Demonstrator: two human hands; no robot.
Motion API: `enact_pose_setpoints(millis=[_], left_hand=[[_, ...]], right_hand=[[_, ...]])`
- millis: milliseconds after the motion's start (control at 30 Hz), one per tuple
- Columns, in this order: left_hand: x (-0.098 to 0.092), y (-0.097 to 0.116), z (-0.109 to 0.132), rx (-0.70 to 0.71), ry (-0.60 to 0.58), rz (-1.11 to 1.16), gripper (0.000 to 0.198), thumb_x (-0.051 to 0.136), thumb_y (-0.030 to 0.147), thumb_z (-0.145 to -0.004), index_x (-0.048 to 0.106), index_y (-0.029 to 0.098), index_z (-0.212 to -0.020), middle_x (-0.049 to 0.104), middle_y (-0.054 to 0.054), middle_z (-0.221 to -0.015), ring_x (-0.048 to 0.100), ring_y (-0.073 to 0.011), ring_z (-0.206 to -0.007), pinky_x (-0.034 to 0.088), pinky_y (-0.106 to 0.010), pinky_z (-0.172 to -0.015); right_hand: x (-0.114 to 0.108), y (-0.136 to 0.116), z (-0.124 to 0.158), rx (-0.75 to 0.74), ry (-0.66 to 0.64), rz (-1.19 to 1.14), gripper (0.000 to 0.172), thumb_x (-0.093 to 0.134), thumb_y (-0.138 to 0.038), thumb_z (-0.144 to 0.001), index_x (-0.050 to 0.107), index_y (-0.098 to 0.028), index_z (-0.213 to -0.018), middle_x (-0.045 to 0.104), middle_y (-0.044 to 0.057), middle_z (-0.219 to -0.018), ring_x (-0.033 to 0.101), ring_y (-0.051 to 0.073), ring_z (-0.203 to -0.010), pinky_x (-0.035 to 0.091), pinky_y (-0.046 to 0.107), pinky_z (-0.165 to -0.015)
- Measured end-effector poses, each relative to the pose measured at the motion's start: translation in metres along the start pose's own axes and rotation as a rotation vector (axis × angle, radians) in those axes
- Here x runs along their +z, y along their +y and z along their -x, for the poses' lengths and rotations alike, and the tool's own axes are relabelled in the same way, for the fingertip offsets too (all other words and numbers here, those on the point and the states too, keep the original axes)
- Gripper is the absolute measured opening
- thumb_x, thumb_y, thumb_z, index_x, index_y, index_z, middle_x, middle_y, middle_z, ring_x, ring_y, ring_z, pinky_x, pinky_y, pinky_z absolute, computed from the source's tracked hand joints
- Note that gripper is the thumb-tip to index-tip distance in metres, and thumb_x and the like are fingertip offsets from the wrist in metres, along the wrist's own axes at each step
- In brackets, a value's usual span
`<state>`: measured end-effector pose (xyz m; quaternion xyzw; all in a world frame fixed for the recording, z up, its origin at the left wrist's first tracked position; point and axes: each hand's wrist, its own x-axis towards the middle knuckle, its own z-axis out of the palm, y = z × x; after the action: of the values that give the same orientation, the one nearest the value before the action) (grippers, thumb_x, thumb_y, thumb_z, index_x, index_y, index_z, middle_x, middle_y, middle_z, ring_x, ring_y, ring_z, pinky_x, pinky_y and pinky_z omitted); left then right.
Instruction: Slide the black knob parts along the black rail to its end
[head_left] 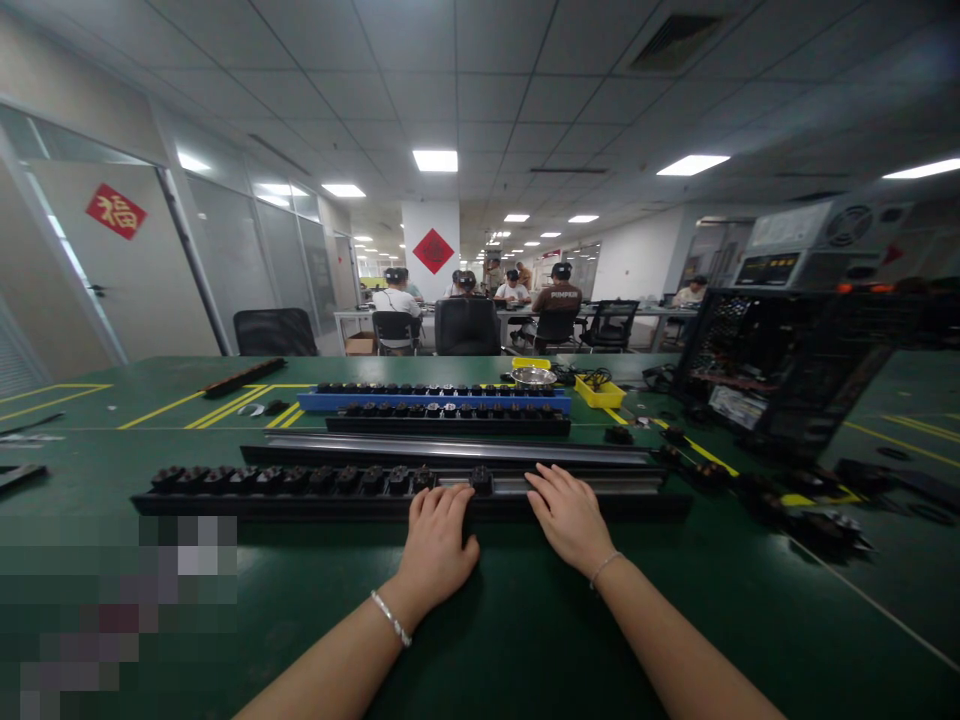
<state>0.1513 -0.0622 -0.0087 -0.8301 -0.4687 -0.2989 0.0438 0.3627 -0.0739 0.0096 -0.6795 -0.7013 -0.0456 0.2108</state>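
Note:
A long black rail lies across the green table in front of me, with several black socket modules seated along its left half. My left hand rests on the rail's near edge, fingers flat and together, just below the last module. My right hand lies beside it on the bare part of the rail, fingers stretched out and flat. Neither hand holds anything.
Behind the rail lie a silver strip, a second black rail of sockets and a blue one. A metal bowl, a yellow tray and an open black computer case stand at right. Loose black parts lie nearby. Several people sit at far desks.

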Motion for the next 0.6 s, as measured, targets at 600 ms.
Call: enact_pose_setpoints(millis=[600], left_hand=[[-0.006,0.009,-0.002,-0.005,-0.094,-0.014,0.059,0.055,0.021,-0.067,0.045,0.026,-0.125,0.054,-0.002,-0.129,0.04,-0.029,-0.115,0.019,-0.05,-0.104]], right_hand=[[0.002,-0.038,-0.015,0.173,-0.092,-0.102,0.052,0.034,-0.053,-0.086,0.046,-0.034,-0.132,0.046,0.003,-0.138,0.028,0.026,-0.133,0.015,0.054,-0.104]])
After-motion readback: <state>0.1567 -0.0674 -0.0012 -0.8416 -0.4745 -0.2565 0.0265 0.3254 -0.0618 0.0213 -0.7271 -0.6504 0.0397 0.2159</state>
